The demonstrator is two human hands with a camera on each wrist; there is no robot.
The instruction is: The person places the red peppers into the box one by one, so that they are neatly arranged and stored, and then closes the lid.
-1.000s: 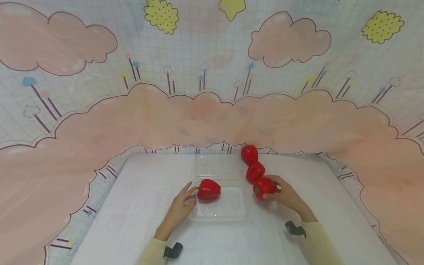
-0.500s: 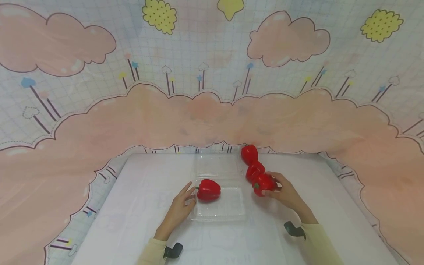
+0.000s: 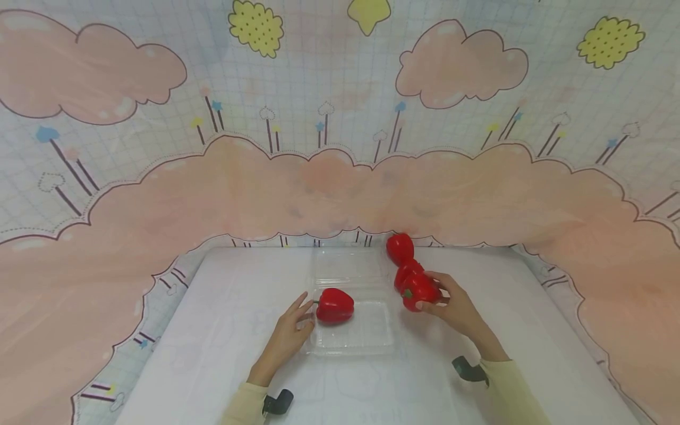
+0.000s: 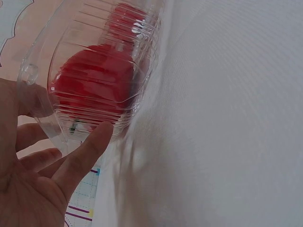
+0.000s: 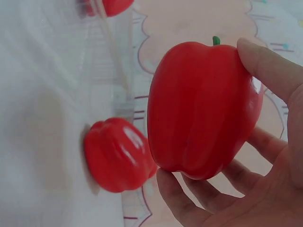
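"What has the right hand got?"

"I see it gripping a glossy red bell pepper beyond the clear plastic container's right edge."

"And the left hand?"

"Fingers extended at the container's left edge; another red pepper lies inside. Two more red peppers sit toward the tabletop's far edge."

We log a white table, running past the bottom of the head view. Directly on it, roughly midway between left and right edges: a clear plastic container, opened out, one half toward the far edge. Right of that we count a far red pepper, close to the far edge, and a nearer red pepper just in front, partly covered.
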